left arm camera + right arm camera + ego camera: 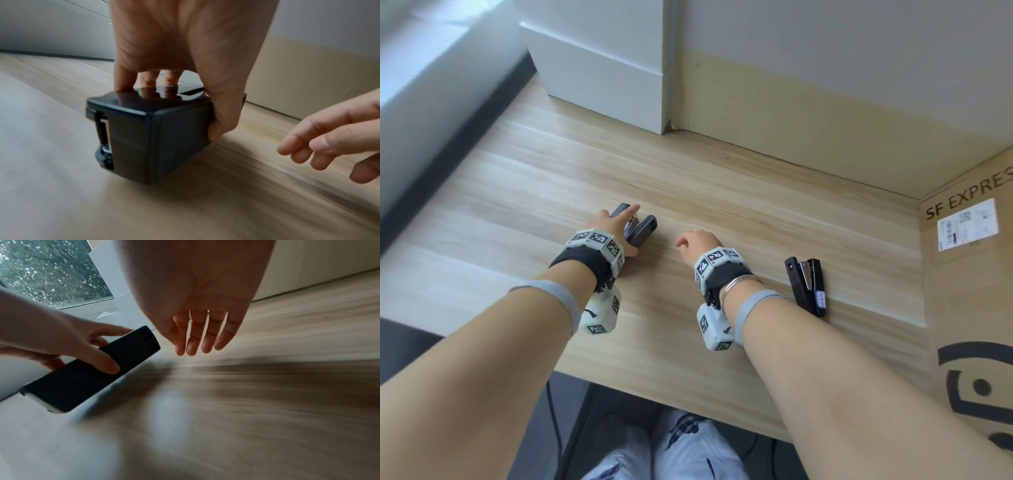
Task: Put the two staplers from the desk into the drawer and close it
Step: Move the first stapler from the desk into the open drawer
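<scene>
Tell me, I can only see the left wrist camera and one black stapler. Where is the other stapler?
Observer: In the head view, the second stapler lies on the desk, just right of the right forearm.
Operator: What's beside it?
Observer: A cardboard box stands at the desk's right end, a little apart from it.
Operator: Is the right hand holding anything?
Observer: No. The right wrist view shows the right hand empty, fingers straight.
</scene>
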Demonstrator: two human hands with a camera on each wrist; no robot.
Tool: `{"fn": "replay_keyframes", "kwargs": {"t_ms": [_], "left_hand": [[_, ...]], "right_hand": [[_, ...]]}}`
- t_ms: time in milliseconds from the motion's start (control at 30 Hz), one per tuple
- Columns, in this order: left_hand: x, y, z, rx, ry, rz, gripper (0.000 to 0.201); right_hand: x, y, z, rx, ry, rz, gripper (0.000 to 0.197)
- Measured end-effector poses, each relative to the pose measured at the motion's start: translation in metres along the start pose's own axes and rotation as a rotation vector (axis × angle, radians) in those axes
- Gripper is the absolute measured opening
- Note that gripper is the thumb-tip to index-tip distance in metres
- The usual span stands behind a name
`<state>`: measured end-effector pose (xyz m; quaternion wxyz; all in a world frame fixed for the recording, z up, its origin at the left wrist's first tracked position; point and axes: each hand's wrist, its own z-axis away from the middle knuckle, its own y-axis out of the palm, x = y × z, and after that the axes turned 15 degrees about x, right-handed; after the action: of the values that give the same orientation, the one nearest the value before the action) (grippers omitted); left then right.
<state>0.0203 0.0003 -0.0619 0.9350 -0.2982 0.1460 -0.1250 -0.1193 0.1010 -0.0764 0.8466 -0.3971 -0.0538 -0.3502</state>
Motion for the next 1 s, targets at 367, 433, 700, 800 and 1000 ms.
{"fn": "replay_keyframes", "kwargs": {"t_ms": [367,433,700,800,1000], "left_hand": [[0.105,0.000,0.059,-0.059,0.013,0.150,0.081],[0.132,0.006,0.069,-0.068,0.049,0.160,0.079],[0.235,0.045,0.113,-0.107,-0.030,0.265,0.065],[0.269,0.066,0.123,-0.144,-0.056,0.328,0.060],[0.316,0.118,0.132,-0.132,-0.199,0.334,0.072]], "right_hand": [[0.086,0.040,0.012,0.061,-0.049,0.125,0.035],[0.101,0.051,0.012,0.076,-0.049,0.145,0.035],[0.160,0.101,0.017,0.105,-0.098,0.261,0.035],[0.178,0.116,0.018,0.100,-0.113,0.326,0.035],[0.203,0.146,0.011,0.046,-0.133,0.389,0.030]]}}
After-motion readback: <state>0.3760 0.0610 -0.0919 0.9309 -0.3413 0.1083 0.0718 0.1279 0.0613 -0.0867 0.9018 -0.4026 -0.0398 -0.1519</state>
